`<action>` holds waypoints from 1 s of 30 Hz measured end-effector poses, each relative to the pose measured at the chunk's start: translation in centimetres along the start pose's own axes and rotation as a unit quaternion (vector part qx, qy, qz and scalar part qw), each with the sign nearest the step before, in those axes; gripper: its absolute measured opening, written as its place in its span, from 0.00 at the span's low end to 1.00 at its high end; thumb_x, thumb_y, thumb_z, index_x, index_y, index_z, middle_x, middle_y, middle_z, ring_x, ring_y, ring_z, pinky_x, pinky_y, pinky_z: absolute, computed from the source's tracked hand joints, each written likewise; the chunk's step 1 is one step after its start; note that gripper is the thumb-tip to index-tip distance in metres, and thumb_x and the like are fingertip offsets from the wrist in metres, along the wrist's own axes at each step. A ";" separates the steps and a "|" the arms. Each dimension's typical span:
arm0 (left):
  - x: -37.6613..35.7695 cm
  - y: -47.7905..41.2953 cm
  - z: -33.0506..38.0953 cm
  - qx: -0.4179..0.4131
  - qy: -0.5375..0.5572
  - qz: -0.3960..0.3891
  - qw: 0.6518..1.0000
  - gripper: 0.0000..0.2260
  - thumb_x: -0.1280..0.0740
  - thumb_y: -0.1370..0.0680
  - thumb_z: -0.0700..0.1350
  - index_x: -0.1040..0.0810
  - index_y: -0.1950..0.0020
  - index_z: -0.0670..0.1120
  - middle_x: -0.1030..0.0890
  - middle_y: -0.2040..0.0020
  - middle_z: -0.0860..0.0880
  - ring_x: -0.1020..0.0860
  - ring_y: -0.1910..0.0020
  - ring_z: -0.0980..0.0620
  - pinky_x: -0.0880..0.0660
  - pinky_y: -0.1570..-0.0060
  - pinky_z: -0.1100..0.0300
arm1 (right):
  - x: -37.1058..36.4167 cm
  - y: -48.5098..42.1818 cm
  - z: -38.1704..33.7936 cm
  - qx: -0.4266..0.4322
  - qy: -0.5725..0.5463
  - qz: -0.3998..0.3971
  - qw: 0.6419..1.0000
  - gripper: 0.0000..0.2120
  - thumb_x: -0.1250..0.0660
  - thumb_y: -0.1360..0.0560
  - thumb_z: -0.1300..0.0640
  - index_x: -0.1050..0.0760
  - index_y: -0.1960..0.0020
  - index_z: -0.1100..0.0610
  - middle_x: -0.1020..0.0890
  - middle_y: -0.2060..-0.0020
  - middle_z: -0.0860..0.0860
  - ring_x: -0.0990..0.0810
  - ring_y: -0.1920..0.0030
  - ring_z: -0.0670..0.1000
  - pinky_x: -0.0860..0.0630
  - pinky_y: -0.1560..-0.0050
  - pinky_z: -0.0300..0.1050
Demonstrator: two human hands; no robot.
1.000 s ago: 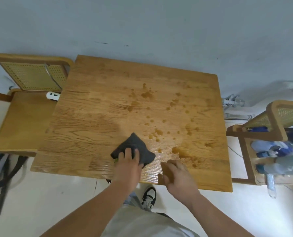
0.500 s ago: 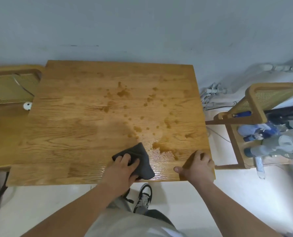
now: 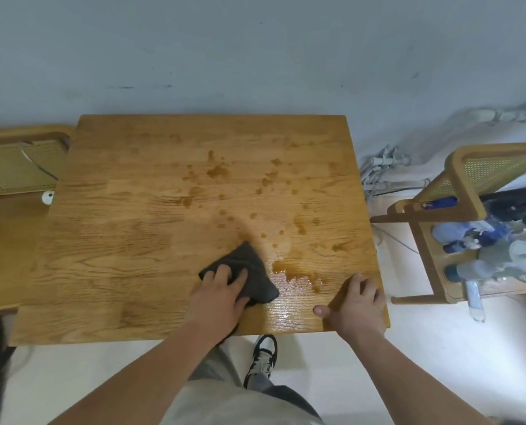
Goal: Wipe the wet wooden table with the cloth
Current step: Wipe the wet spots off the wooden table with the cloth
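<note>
A square wooden table [image 3: 126,246] fills the middle of the view, with dark water drops [image 3: 217,170] across its centre and right and a shiny puddle [image 3: 292,274] near the front edge. A dark grey cloth [image 3: 246,262] lies bunched on the wood just left of the puddle. My left hand [image 3: 220,297] presses down on the cloth's near part, fingers spread over it. My right hand [image 3: 358,306] rests flat on the table's front right corner, thumb out to the left, holding nothing.
A wooden cane-back chair [image 3: 13,167] stands against the table's left side with a small white object [image 3: 47,197] on its seat. A second chair [image 3: 458,210] at the right holds bottles and dark items. Cables [image 3: 381,170] lie by the wall. My shoe [image 3: 263,358] is under the front edge.
My right hand slid from beside the cloth out to the front right corner. My left hand and the cloth shifted slightly right toward the puddle. The head view also moved.
</note>
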State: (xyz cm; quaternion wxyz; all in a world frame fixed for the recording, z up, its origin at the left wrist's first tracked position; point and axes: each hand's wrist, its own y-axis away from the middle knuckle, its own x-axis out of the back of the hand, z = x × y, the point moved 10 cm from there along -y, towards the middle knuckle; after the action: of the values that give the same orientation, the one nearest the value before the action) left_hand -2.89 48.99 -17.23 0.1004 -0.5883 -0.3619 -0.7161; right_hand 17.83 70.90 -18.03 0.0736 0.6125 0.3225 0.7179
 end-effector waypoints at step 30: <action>0.7 -2.9 11.9 -0.237 0.019 -0.068 0.969 0.25 0.43 0.16 0.59 0.45 0.20 0.59 0.36 0.32 0.47 0.34 0.38 0.45 0.28 0.41 0.48 | -0.5 -0.5 0.3 0.012 0.015 0.011 1.000 0.53 0.33 0.24 0.36 0.64 0.18 0.57 0.50 0.20 0.59 0.51 0.20 0.65 0.44 0.20 0.57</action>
State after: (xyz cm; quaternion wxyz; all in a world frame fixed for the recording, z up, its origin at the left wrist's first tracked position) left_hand 4.42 58.80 -17.22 -0.0842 -0.5552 -0.2192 -0.7979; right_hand 18.06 71.13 -18.66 0.0534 0.6062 0.3256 0.7236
